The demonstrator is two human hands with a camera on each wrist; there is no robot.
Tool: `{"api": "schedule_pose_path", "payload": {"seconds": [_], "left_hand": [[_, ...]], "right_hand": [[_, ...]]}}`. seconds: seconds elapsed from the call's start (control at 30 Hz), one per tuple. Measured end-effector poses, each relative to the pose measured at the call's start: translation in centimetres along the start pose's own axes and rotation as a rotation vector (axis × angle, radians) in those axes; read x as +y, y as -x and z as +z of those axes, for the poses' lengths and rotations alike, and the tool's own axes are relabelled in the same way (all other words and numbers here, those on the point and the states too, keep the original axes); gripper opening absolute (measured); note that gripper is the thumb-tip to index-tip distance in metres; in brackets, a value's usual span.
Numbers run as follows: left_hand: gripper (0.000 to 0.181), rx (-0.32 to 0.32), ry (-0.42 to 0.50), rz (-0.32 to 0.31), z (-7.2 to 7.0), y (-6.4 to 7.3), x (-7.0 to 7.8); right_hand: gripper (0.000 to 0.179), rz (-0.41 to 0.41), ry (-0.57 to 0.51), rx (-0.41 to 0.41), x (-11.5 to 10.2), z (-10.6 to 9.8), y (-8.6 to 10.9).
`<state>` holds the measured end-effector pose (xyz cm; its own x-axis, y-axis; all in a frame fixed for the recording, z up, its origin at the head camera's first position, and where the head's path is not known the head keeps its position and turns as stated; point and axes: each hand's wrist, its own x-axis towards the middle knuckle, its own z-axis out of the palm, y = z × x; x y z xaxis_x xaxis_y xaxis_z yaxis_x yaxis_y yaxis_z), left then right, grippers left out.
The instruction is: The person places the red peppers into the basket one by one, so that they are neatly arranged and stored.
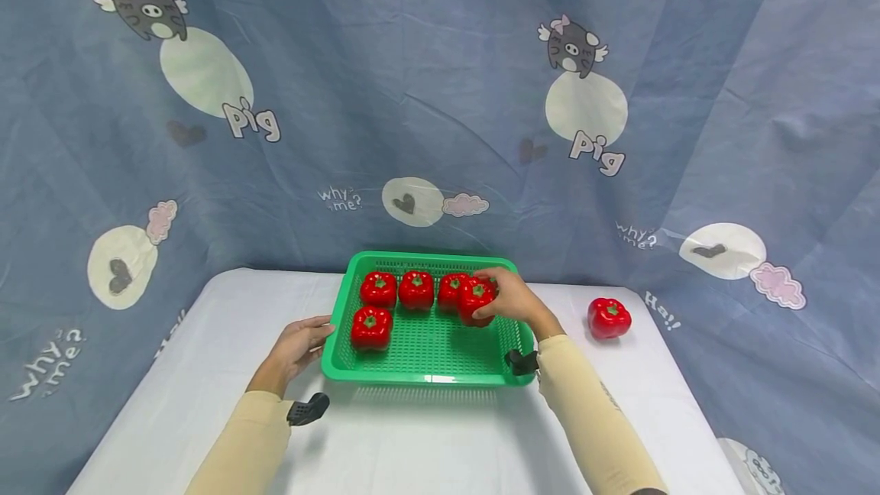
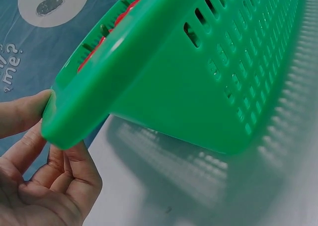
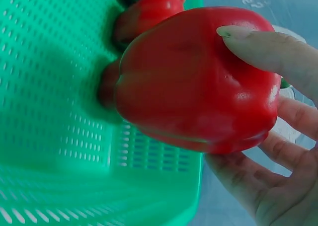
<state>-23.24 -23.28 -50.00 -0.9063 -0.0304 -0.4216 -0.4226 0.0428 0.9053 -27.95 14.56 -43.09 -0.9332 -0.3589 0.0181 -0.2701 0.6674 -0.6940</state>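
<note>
A green plastic basket (image 1: 440,381) with slotted walls stands on the white table. My left hand (image 1: 296,347) pinches its left rim, thumb above and fingers curled beneath, as the left wrist view shows. My right hand (image 1: 512,297) grips a red bell pepper (image 3: 198,82) over the basket's right back part, its thumb on one side and fingers on the other. Behind that one, partly covered, another bell pepper (image 1: 450,290) lies in the basket. More red bell peppers sit to the left: two along the back (image 1: 378,289) and one nearer the front (image 1: 371,328).
One loose red bell pepper (image 1: 609,318) lies on the white table (image 1: 440,441) right of the basket, beyond my right forearm. A blue printed curtain (image 1: 440,98) hangs close behind the table's back edge. Black wrist straps show on both sleeves.
</note>
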Motion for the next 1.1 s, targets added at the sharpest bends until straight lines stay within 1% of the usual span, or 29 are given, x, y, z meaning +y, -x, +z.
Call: {"api": "schedule_pose_path", "payload": {"seconds": [0.07,0.3,0.53,0.77,0.9,1.1], "left_hand": [[0.049,0.01,0.001,-0.003,0.0,0.0,0.0],[0.052,-0.002,-0.007,0.004,0.0,-0.1,-0.1],[0.051,-0.004,0.011,0.007,0.0,0.1,-0.1],[0.05,-0.001,-0.003,0.019,0.0,-0.1,-0.3],[0.049,-0.002,-0.005,0.029,0.0,0.0,-0.3],[0.049,-0.002,0.008,0.029,0.1,0.3,-0.1]], "right_hand": [[0.069,-0.007,-0.003,-0.008,-0.3,0.3,-0.2],[0.068,0.0,0.04,-0.037,-1.3,1.3,-1.0],[0.067,-0.018,0.045,-0.08,-1.7,2.8,-2.0],[0.067,0.007,0.037,-0.113,-2.6,4.4,-2.8],[0.069,-0.009,0.036,-0.122,-2.9,5.1,-3.3],[0.069,0.025,0.026,-0.162,-3.3,6.1,-3.8]]}}
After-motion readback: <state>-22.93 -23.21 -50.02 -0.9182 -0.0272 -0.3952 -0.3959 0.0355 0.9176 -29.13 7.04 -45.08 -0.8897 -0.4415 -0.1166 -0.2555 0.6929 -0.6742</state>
